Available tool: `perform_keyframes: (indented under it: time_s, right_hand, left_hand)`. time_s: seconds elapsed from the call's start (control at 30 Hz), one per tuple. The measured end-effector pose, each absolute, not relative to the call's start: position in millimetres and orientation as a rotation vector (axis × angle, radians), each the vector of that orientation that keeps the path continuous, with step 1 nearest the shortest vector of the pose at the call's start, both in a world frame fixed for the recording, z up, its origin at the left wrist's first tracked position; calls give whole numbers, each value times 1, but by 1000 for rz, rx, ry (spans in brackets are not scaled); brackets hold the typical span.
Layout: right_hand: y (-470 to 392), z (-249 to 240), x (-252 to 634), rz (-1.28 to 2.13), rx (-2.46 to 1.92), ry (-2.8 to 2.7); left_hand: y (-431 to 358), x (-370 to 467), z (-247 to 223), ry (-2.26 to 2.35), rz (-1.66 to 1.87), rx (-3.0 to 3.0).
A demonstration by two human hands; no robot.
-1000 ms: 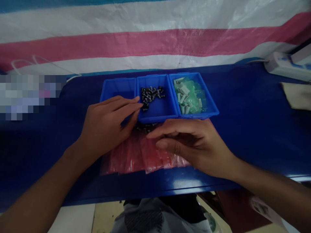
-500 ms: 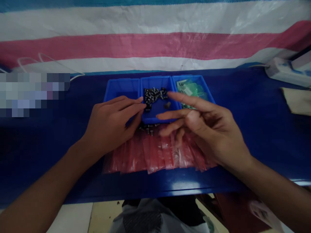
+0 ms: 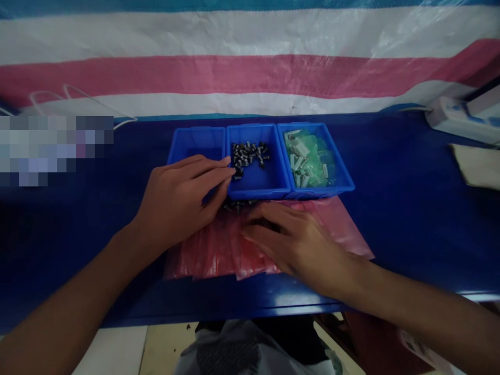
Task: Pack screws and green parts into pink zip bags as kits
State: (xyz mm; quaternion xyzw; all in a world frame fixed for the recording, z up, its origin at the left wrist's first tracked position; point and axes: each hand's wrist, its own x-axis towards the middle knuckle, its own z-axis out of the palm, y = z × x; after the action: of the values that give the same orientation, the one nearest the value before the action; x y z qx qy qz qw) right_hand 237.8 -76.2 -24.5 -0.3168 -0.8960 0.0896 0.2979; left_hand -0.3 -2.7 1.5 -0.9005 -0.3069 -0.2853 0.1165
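Observation:
My left hand rests over the front of the left blue bin, its fingers stretched out and its fingertips at the wall shared with the middle blue bin. That middle bin holds many dark screws. A few more screws lie just in front of it, at the top of a row of red plastic bags. My right hand is low over these bags, fingers curled and pressed together close to the loose screws. What its fingertips hold, if anything, is hidden.
The left blue bin is partly covered by my left hand. Green packets with pale metal pieces fill the right blue bin. A white device and a cardboard piece sit far right. The blue table's front edge is near me.
My right hand has gone from spread above the middle and right bins down to the red bags, its fingers now curled. A blurred screw at the middle bin's right has settled. My left hand stays.

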Motion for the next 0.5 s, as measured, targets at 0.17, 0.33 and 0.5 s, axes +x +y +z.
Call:
perform_keyframes:
  time_s: [0.17,0.33,0.5]
  right_hand:
    - [-75,-14,241,548,-788,-2045]
    - [-72,-1,245,1196,-796,-1617]
    - [-72,1,245,1604,-687,-1287]
  left_hand:
    - [-3,-1,2,-896,-822,-2656]
    - [-2,-2,3,-889,-812,-2657]
    - [-2,-2,3,-900,-827,-2680]
